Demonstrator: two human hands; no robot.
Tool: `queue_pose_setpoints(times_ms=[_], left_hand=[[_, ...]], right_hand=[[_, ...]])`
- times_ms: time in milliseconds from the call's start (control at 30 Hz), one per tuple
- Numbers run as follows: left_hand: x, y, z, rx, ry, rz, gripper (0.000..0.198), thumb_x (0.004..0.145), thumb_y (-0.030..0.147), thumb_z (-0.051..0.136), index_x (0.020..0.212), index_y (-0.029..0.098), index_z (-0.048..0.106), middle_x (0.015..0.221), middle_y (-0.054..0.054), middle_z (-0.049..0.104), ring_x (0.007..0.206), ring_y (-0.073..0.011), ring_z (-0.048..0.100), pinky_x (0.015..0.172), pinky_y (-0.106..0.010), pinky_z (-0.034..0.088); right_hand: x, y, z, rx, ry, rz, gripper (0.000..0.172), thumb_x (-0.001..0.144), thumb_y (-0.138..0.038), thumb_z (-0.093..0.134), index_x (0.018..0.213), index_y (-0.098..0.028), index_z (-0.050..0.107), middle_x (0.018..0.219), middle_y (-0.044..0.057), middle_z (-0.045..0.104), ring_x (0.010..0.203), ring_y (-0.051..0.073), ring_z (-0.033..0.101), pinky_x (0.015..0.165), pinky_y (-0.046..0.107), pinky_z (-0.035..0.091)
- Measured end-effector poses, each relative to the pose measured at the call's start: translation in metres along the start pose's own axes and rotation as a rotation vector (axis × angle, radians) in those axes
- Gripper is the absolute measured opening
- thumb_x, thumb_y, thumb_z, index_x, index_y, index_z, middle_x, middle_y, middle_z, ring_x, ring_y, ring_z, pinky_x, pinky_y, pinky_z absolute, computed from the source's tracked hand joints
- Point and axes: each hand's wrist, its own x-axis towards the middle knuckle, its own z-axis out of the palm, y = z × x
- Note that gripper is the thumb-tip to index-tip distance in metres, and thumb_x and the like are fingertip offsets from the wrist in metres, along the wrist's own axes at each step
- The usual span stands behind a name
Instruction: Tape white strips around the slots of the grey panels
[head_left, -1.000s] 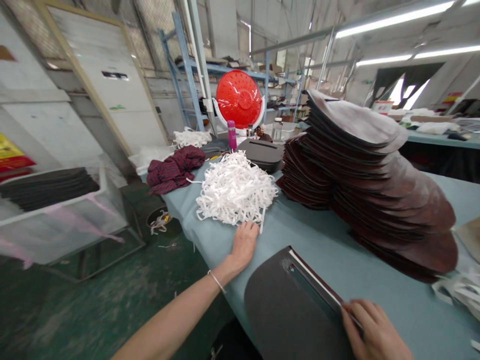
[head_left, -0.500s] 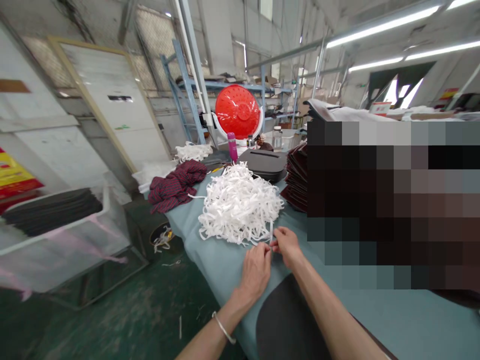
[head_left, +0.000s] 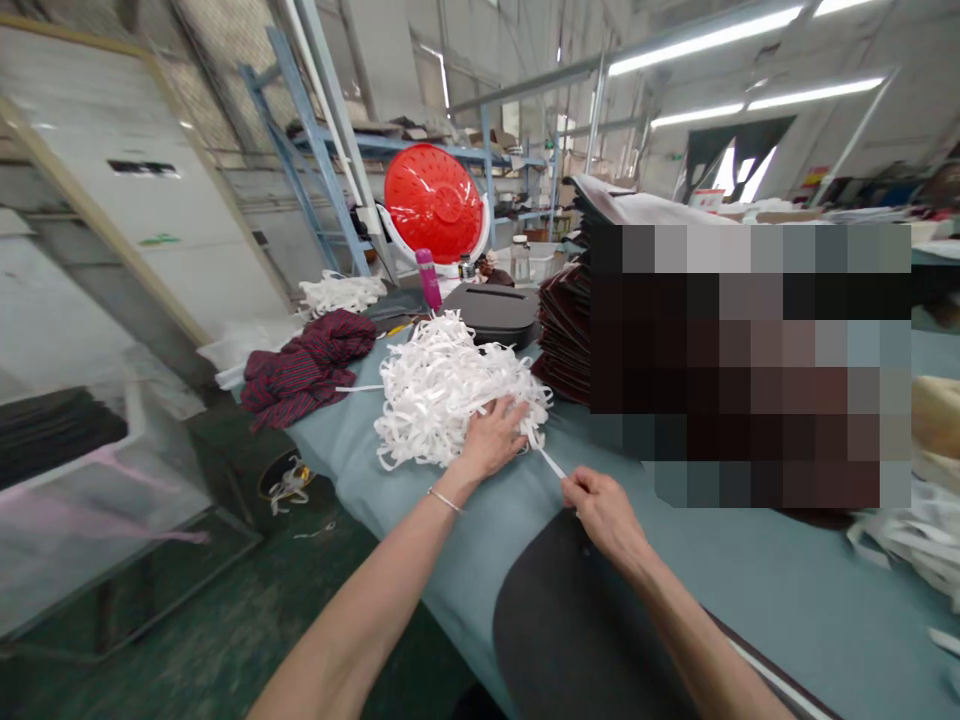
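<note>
A loose heap of white ribbon lies on the blue-green table cover. My left hand rests on the heap's near right side, its fingers spread over the strands. My right hand is to the right of the heap, thumb and fingers pinching a strand of white ribbon. That strand runs taut and straight from the heap to my fingertips. Beneath my right forearm lies a flat dark grey piece with a rounded end.
Behind the heap sit a dark grey case, a pink bottle and a red dome-shaped basin. A striped cloth lies at the left edge. Dark stacked pieces stand at right; a blurred area hides what lies beyond.
My left hand has moved from beside my right hand up onto the heap and spread its fingers. My right hand has drawn the ribbon strand toward me. The view has turned right.
</note>
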Motion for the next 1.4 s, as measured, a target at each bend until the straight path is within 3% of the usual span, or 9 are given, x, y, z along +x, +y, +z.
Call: queue_pose_setpoints(times_ms=[267,433,533,600,767,1000,1100,1267,1400], left_hand=[[-0.014,-0.014,-0.022,0.003,0.016,-0.125,0.059,0.08,0.025,0.062,0.134,0.019,0.038,0.139,-0.016,0.041,0.125,-0.033,0.042,0.094,-0.047,0.04],[-0.049,0.075,-0.049,-0.129,0.047,0.086,0.031,0.091,0.022,0.046,0.121,0.021,0.052,0.133,-0.011,0.05,0.127,-0.0273,0.04,0.105,-0.046,0.027],[-0.074,0.127,-0.057,-0.433,-0.104,0.449,0.028,0.095,0.033,0.041,0.118,0.027,0.055,0.125,-0.005,0.057,0.13,-0.0223,0.036,0.108,-0.043,0.021],[-0.085,0.14,-0.058,-0.555,-0.276,0.514,0.028,0.096,0.036,0.037,0.102,0.025,0.062,0.106,-0.003,0.065,0.117,-0.0202,0.048,0.106,-0.04,0.023],[-0.104,0.12,-0.052,-0.765,-0.686,0.432,0.028,0.094,0.036,0.042,0.084,0.021,0.063,0.078,0.001,0.064,0.076,-0.0128,0.057,0.078,-0.023,0.038],[-0.149,0.11,-0.067,-0.79,-0.803,0.358,0.025,0.094,0.024,0.037,0.091,0.025,0.062,0.081,0.004,0.065,0.078,-0.0122,0.057,0.092,-0.03,0.032],[-0.157,0.109,-0.072,-0.911,-0.886,0.259,0.024,0.092,0.024,0.039,0.095,0.025,0.063,0.083,0.003,0.068,0.074,-0.0113,0.058,0.08,-0.024,0.039],[-0.147,0.106,-0.058,-0.904,-0.713,-0.152,0.019,0.083,0.033,0.053,0.082,0.018,0.064,0.07,0.0,0.067,0.06,-0.0115,0.056,0.054,-0.02,0.037],[-0.137,0.104,-0.047,-0.841,-0.576,-0.245,0.017,0.078,0.031,0.055,0.077,0.017,0.065,0.067,0.0,0.066,0.061,-0.0121,0.057,0.055,-0.021,0.039]], right_hand=[[-0.034,0.057,-0.103,-0.123,0.254,0.071,0.031,0.075,-0.046,0.049,0.061,-0.02,0.058,0.055,-0.002,0.051,0.056,0.013,0.043,0.053,0.025,0.029],[-0.065,0.046,-0.083,-0.131,0.039,-0.016,0.038,0.082,-0.051,0.046,0.066,-0.02,0.063,0.048,-0.005,0.046,0.051,0.012,0.044,0.053,0.023,0.032],[-0.087,0.034,-0.065,-0.112,-0.023,-0.061,0.036,0.085,-0.044,0.044,0.065,-0.019,0.062,0.049,-0.005,0.047,0.051,0.011,0.044,0.053,0.023,0.031],[-0.106,0.036,-0.067,-0.13,-0.009,-0.008,0.036,0.084,-0.045,0.046,0.062,-0.019,0.059,0.048,-0.005,0.047,0.05,0.01,0.043,0.051,0.022,0.03],[-0.167,0.066,-0.092,-0.175,-0.092,0.157,0.041,0.087,-0.052,0.042,0.067,-0.02,0.058,0.054,-0.004,0.052,0.051,0.01,0.045,0.05,0.022,0.032],[-0.222,0.106,-0.1,-0.184,-0.079,0.235,0.042,0.086,-0.057,0.042,0.078,-0.022,0.064,0.062,-0.001,0.058,0.06,0.013,0.055,0.056,0.021,0.041],[-0.229,0.113,-0.101,-0.099,-0.073,0.22,0.038,0.085,-0.056,0.045,0.085,-0.023,0.064,0.073,-0.001,0.063,0.07,0.015,0.06,0.063,0.02,0.045],[-0.223,0.115,-0.099,-0.129,0.03,0.344,0.043,0.079,-0.065,0.047,0.079,-0.025,0.063,0.067,-0.002,0.064,0.061,0.014,0.06,0.054,0.02,0.045],[-0.217,0.115,-0.094,-0.22,0.117,0.326,0.044,0.078,-0.066,0.045,0.081,-0.025,0.062,0.059,-0.003,0.06,0.056,0.013,0.059,0.051,0.019,0.043]])
